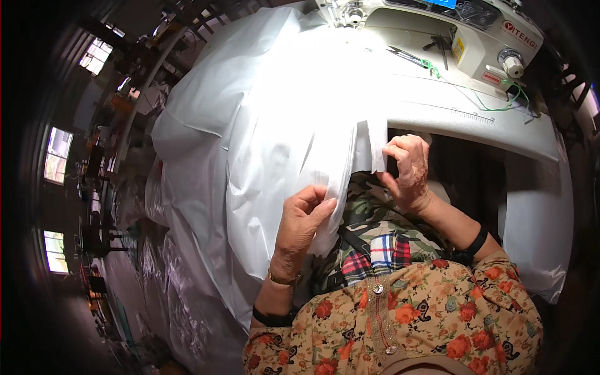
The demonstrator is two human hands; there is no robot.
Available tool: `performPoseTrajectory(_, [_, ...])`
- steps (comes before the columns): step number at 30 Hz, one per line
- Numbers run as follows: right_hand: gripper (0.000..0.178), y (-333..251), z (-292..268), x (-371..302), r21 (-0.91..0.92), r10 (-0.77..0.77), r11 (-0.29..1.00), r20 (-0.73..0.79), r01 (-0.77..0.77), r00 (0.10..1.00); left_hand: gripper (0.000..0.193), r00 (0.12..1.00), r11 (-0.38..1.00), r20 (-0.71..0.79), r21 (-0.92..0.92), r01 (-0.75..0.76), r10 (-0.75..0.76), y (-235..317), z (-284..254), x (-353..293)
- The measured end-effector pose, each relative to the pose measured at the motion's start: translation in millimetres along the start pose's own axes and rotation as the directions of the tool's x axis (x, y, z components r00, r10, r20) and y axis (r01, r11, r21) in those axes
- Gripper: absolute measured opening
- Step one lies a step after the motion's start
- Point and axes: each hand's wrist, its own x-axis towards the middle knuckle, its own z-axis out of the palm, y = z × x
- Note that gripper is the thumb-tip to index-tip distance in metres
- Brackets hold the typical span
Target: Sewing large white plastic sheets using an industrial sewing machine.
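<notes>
Here is the white sheet (pixel 262 165), a broad, wrinkled spread of it, running from under the sewing machine's lit needle area, down over the table's front and across the person's lap to the left; its middle glares nearly blank under the lamp, while creases show clearly along its left side. And the left hand (pixel 300 222) has it, thumb and fingertips closed together on a folded edge of the sheet, no gap showing between them; just to the right, a narrow white strip (pixel 377 147) hangs by the table edge, and the right hand (pixel 409 172) is right there, fingers curled, the fingertips against the strip's right side, the thumb low near its bottom end; whether that grip is pinched tight, I cannot tell.

Beneath the hands, camouflage trousers (pixel 369 203) and a plaid patch (pixel 392 250); nearer still, a floral top (pixel 431 312); a gold-toned band (pixel 284 279) circles the left wrist, a black band (pixel 478 242) the right forearm. Up top, the sewing machine (pixel 478 37) stands over the white table (pixel 431 107); green thread (pixel 484 107) loops across the tabletop, close to a slim metal tool (pixel 407 57); far left, bright windows (pixel 57 155) line a dim room.
</notes>
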Motion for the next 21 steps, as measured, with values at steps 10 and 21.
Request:
performPoseTrajectory(10, [0.021,-22,7,40,0.271,-0.094,0.956,-0.077,0.112,0.993,0.057,0.988,0.992,0.157,-0.128,0.014,0.006,9,9,10])
performPoseTrajectory(21, [0.014,-32,8,48,0.166,-0.182,0.970,0.013,0.178,0.983,0.061,0.989,0.991,0.151,-0.132,0.023,-0.003,15,9,12])
